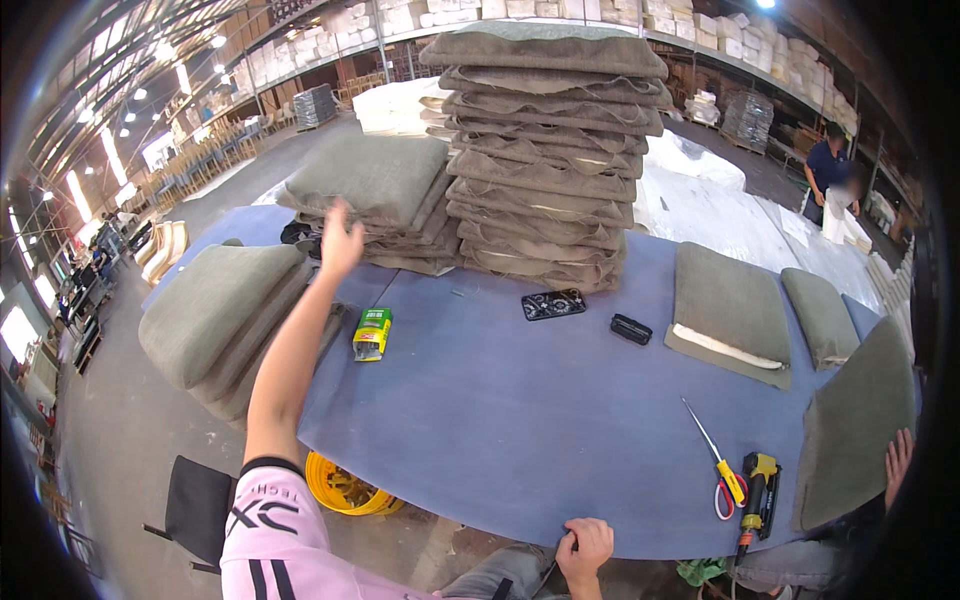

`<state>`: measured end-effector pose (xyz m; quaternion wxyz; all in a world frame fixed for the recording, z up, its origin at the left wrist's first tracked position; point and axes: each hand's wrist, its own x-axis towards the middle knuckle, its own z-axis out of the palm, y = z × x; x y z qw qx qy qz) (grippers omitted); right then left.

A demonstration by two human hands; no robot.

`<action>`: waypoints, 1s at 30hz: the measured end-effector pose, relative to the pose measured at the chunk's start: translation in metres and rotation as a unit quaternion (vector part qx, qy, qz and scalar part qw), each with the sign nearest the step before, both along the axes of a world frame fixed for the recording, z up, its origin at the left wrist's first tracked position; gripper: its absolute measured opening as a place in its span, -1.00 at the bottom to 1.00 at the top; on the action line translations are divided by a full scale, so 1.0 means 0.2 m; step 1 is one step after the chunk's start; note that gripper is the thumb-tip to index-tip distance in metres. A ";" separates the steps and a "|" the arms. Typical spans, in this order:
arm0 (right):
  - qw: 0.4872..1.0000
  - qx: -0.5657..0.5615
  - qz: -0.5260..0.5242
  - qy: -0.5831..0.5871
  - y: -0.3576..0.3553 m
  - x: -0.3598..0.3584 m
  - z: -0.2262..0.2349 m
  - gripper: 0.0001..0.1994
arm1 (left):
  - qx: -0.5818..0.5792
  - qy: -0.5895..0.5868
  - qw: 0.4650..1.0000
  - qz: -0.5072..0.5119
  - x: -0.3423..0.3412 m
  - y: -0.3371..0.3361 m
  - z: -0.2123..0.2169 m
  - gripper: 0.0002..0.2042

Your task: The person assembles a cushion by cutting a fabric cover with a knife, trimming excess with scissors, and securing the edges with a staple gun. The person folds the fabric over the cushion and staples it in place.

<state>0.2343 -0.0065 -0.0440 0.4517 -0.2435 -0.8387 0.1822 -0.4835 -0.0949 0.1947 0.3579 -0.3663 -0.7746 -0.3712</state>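
Observation:
My left arm stretches forward over the table's left side. My left hand [342,241] is open with fingers apart, in front of the lower stack of grey-green seat cushions [375,180]; I cannot tell whether it touches the fabric. To its left, a smaller pile of cushions [215,310] sits on the table's edge. My right hand [587,552] is closed and rests at the near edge of the blue-grey table [480,440]; whatever its fingers hold, if anything, is hidden. A green and yellow packet [372,334] lies near my left forearm.
A tall cushion stack [550,160] stands at the back. Rightward lie a patterned phone [553,304], a black case [631,329], a cushion [730,310], scissors [728,490] and a staple gun [758,500]. Another person's hand [899,465] touches an upright cushion [855,440]. A yellow bucket [322,480] stands below.

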 end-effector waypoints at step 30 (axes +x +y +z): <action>0.943 -0.219 -0.234 0.094 0.65 0.77 0.01 -0.89 | -0.305 -0.227 0.756 -0.533 2.87 0.99 -1.01 -0.67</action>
